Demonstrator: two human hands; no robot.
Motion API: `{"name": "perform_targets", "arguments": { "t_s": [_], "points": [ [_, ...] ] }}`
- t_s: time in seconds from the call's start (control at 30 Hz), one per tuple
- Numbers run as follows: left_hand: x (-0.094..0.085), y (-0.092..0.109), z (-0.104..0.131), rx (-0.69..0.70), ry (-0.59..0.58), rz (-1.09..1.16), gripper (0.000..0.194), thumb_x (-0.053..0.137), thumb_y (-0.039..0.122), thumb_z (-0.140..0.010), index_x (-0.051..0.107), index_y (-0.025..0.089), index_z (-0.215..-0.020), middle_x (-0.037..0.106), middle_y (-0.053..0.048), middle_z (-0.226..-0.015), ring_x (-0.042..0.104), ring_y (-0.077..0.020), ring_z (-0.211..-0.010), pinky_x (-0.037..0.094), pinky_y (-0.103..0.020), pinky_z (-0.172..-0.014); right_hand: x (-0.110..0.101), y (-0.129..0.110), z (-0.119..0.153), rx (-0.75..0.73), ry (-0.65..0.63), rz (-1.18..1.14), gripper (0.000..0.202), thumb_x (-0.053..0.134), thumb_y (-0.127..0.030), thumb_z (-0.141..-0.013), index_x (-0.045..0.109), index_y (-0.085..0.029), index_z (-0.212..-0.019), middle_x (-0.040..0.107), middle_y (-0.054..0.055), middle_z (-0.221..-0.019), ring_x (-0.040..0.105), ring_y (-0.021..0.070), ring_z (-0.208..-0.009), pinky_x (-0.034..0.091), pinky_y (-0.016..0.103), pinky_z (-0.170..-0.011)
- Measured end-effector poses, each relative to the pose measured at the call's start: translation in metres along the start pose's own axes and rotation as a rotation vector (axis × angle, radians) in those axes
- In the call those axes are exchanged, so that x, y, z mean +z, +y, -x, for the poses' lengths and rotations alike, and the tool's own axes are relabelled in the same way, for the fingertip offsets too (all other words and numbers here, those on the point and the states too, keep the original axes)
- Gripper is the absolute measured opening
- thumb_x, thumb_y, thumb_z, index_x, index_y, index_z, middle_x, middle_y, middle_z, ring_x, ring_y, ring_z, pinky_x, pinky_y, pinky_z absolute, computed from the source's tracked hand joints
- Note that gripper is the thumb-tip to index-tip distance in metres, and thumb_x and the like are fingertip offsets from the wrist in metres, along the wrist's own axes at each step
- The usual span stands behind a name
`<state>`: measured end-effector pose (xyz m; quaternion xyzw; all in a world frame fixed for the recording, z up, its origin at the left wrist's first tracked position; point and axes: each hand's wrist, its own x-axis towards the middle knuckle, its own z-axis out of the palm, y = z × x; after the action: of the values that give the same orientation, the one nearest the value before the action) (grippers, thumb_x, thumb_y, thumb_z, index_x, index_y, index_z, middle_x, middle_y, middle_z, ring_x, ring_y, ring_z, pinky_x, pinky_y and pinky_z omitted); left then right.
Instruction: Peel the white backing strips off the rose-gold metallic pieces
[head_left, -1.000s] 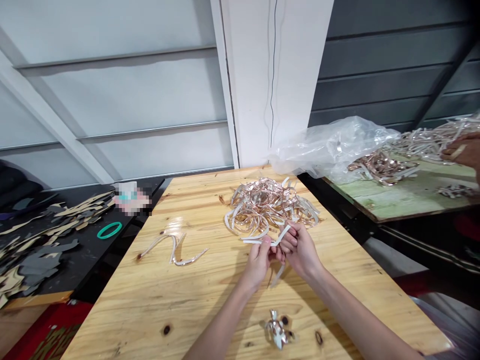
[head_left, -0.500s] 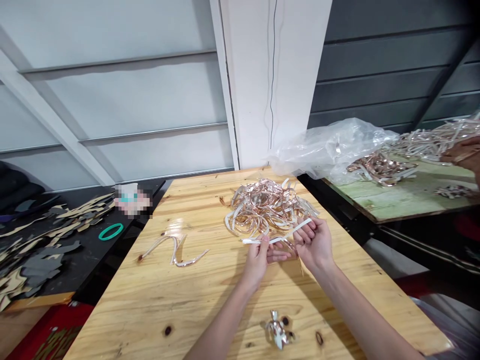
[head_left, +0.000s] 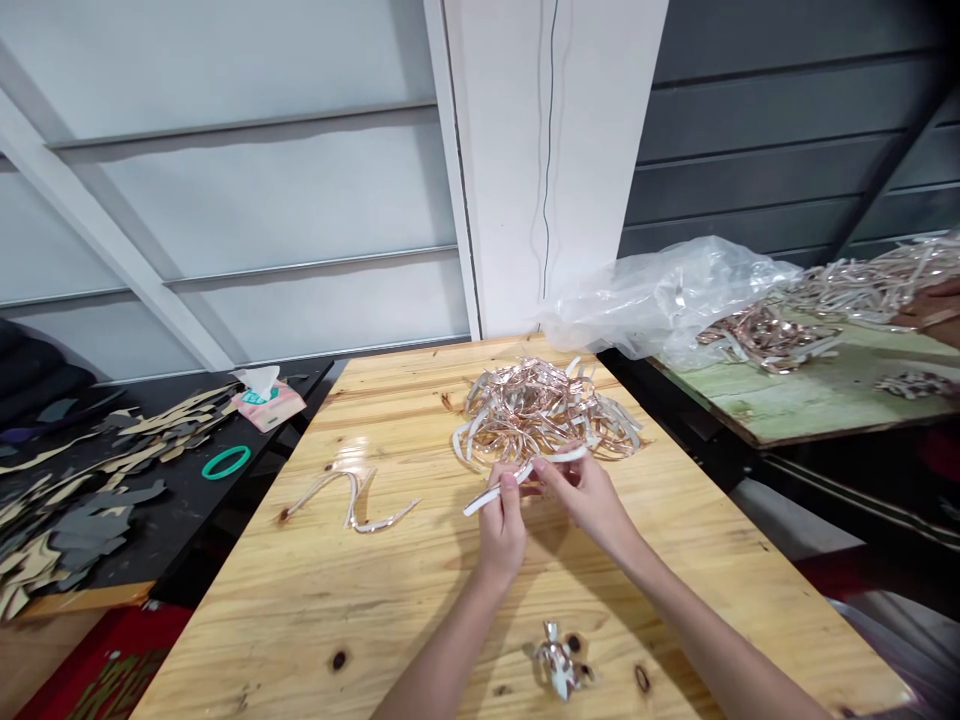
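Note:
A narrow white strip (head_left: pixel 482 501) runs slantwise through both hands above the wooden table. My left hand (head_left: pixel 504 525) pinches it near its lower left end, thumb on top. Farther along the same strip, my right hand (head_left: pixel 589 497) grips it between thumb and fingers, with its end sticking out at upper right. Just behind the hands lies a tangled heap of shiny rose-gold and white strips (head_left: pixel 536 400). A few loose strips (head_left: pixel 382 522) rest on the table to the left. Near the front is a small crumpled bunch of shiny pieces (head_left: pixel 556 665).
The wooden table (head_left: pixel 285 620) meets a wall behind. At left, a black table (head_left: pixel 180 510) holds cut scraps, a green ring (head_left: pixel 226 462) and a tissue pack (head_left: pixel 270 400). At right, a greenish table (head_left: pixel 780 410) bears a plastic bag (head_left: pixel 660 300), more strips and another person's hand (head_left: pixel 934 310).
My right hand has moved left and down, closer to my left hand, and its fingers have turned over onto the strip. More of the strip now sticks out at lower left.

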<state>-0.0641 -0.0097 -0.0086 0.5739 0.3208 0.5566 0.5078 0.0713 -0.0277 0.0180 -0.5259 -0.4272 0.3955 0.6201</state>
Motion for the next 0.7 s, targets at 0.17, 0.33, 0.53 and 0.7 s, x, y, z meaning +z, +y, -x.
{"name": "perform_targets", "arguments": {
  "t_s": [0.17,0.33,0.53,0.7],
  "points": [
    [-0.002,0.001,0.000,0.011,-0.050,-0.020,0.046,0.038,0.057,-0.103,0.062,0.018,-0.103,0.070,-0.010,-0.104,0.066,-0.0232,-0.096,0.054,-0.036,-0.087,-0.002,-0.001,0.001,-0.146,-0.136,0.204,0.037,0.061,-0.048,-0.095,0.064,-0.021,-0.071,0.058,0.002,-0.055,0.051,0.0184,-0.052,0.035,0.028,-0.047],
    [-0.001,-0.001,-0.004,-0.023,-0.137,-0.159,0.040,0.047,0.056,-0.100,0.063,0.020,-0.092,0.069,-0.006,-0.093,0.063,-0.0232,-0.094,0.050,-0.037,-0.093,0.002,-0.003,0.008,-0.336,-0.230,0.257,0.027,0.059,-0.034,-0.095,0.058,-0.022,-0.072,0.058,0.000,-0.065,0.049,0.0179,-0.060,0.037,0.030,-0.061],
    [-0.002,-0.005,-0.003,-0.046,-0.133,-0.236,0.044,0.039,0.056,-0.103,0.065,0.021,-0.094,0.069,-0.008,-0.096,0.062,-0.0236,-0.097,0.048,-0.037,-0.096,0.006,0.005,0.009,-0.261,-0.220,0.158,0.031,0.055,-0.038,-0.099,0.056,-0.021,-0.073,0.057,0.000,-0.068,0.049,0.0169,-0.064,0.039,0.030,-0.065],
    [0.000,-0.014,-0.003,-0.084,-0.094,-0.119,0.045,0.041,0.059,-0.101,0.057,0.022,-0.082,0.063,-0.005,-0.084,0.059,-0.0209,-0.083,0.051,-0.036,-0.086,0.006,0.000,0.004,-0.063,-0.151,-0.148,0.032,0.063,-0.045,-0.090,0.054,-0.021,-0.070,0.047,-0.004,-0.058,0.041,0.0134,-0.055,0.035,0.027,-0.053]
  ]
}}
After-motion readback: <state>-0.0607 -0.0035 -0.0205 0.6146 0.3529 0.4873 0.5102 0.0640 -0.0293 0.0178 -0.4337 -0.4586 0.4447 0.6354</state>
